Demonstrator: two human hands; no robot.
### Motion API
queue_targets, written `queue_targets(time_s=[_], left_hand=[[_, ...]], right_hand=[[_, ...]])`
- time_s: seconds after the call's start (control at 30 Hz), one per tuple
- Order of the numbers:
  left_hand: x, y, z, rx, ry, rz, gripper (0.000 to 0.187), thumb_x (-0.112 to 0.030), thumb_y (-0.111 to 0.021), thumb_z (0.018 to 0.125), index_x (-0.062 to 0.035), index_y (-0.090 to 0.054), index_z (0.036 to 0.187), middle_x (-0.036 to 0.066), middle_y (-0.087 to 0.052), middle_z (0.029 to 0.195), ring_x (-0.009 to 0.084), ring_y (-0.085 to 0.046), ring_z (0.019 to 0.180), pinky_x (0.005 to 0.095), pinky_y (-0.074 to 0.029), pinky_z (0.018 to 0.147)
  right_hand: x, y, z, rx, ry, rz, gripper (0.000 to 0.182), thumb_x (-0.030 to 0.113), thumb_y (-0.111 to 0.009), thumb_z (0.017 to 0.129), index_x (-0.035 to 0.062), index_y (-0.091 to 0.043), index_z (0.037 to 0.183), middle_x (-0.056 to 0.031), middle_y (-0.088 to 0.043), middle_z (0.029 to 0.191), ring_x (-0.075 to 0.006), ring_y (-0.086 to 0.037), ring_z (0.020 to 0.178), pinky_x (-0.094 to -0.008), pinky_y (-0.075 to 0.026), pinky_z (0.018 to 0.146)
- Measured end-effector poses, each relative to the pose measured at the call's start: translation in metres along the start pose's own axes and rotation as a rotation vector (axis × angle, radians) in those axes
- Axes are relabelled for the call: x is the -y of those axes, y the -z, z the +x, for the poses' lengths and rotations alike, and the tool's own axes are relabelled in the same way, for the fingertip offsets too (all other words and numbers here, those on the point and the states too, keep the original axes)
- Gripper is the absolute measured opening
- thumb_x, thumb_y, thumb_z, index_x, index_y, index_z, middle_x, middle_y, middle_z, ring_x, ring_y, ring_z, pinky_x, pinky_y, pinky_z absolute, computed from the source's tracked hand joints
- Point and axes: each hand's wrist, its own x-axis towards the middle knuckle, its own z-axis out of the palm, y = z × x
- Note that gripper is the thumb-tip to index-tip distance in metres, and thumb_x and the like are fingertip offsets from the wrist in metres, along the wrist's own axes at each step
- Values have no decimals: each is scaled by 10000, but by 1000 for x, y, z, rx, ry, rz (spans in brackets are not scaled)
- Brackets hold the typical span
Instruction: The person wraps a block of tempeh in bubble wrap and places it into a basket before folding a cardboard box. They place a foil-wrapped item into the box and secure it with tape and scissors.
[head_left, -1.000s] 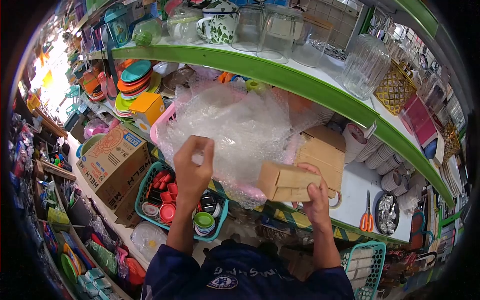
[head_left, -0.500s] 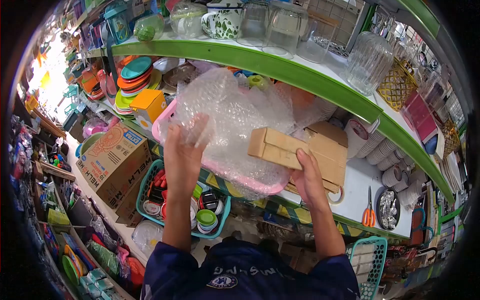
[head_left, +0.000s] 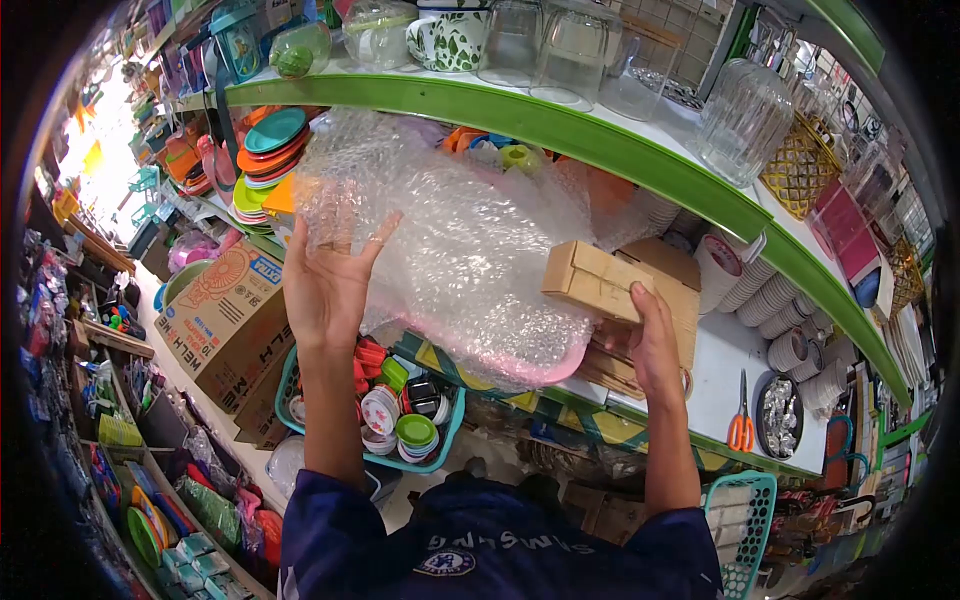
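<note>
My left hand is raised with fingers spread, pinching the left edge of a large sheet of clear bubble wrap. The sheet drapes over a pink plastic basin on the shelf counter. My right hand grips a small brown cardboard box from below, holding it up against the right side of the bubble wrap. Behind that box lies a stack of flat brown cardboard.
A green-edged shelf above carries glass jars and mugs. Orange scissors and stacked bowls lie on the white counter at right. Below sit a teal basket of small cups and a large fan carton.
Both hands rose. The left hand lifted the bubble wrap's edge up and left, spreading the sheet. The right hand carried the small box up and to the right.
</note>
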Motion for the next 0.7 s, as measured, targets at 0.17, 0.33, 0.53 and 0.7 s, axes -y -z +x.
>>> queue_targets(time_s=[0.17,0.33,0.53,0.7], left_hand=[[-4,4,-3,25,124,85,362,-223,-462,1032,-87,-466,1367,112,-549,1361,270,-487,1316,632,-338,1133],[-6,12,4,305,285,57,371,-231,-429,1036,-32,-522,1335,169,-603,1306,309,-550,1252,541,-394,1104],[-6,-7,12,417,385,81,358,-255,-426,1031,-15,-576,1250,135,-655,1189,285,-633,1094,436,-492,996],[-3,-19,12,633,435,-21,364,-257,-452,1021,-10,-563,1265,158,-616,1252,283,-593,1150,442,-466,1027]], right_hand=[[7,-4,0,2,-20,28,404,335,-565,974,55,-573,1265,-60,-638,1149,-138,-622,1002,-295,-546,747],[11,-1,25,414,234,-67,483,314,-624,904,36,-576,1297,-100,-620,1219,-206,-568,1162,-355,-397,1033],[12,-18,52,505,614,-488,497,310,-710,813,70,-633,1241,-135,-637,1258,-289,-432,1381,-404,-275,1147],[18,-31,50,690,411,-291,536,347,-714,786,35,-641,1216,-125,-645,1237,-277,-542,1253,-378,-363,1084]])
